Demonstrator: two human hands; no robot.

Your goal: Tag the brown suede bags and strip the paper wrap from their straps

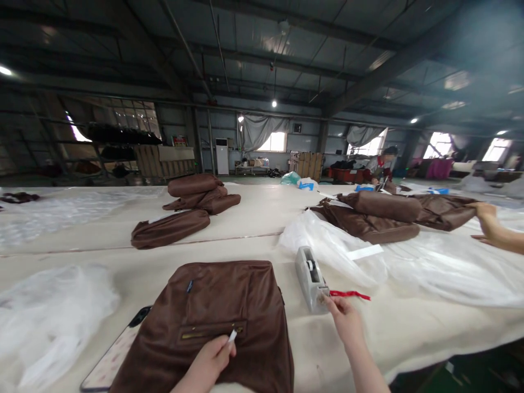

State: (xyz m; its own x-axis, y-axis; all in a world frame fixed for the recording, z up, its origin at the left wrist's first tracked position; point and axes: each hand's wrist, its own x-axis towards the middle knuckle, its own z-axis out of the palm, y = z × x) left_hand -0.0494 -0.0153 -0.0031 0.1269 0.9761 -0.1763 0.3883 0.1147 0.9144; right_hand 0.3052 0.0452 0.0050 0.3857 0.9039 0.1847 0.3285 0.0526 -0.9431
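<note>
A dark brown leather-like bag [221, 305] lies flat on the table in front of me, its front zip pocket facing up. Over that pocket, my left hand [213, 357] is closed in a pinch on a small white strip [233, 335], close to the zip's end. To the right of the bag stands a grey tape dispenser [309, 278] with a roll inside. My right hand [346, 319] has its fingertips pinched together at the dispenser's front cutting end; whatever is between them is too small to see. A red ribbon [350, 295] trails beside the dispenser.
A phone [117, 349] lies partly under the bag's left side. Clear plastic bags [61, 316] spread at left and more plastic [339, 245] at right. Brown bags are piled at far left [172, 228] and right [380, 210], where another person's hand [493, 226] touches one.
</note>
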